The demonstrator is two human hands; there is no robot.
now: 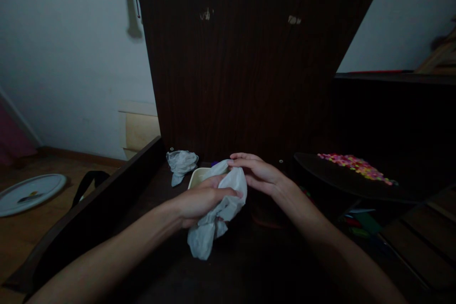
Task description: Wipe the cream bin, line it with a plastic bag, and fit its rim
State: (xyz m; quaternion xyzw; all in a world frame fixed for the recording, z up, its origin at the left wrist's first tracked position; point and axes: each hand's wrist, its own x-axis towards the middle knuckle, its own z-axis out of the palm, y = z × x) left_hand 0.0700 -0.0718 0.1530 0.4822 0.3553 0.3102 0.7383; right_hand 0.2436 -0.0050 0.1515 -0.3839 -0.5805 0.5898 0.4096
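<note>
Left hand (201, 199) clamps crumpled white plastic (234, 181) under thumb, beside pale container (193, 178), seemingly steadying folds; right hand (262, 175) touches upper edge, perhaps guiding it; can't tell whether fingers pinch.

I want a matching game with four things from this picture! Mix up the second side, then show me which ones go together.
Things:
1. Box
2. Middle bag
3. Tiny bits
4. Round thing

Clues:
A. Many colours, spread on the dark shelf at the right
B. Whitish, at the far left
C. Cream-coloured, partly hidden
D. Crumpled, gripped in the left hand

Pairs: 1-C, 2-D, 3-A, 4-B
</note>
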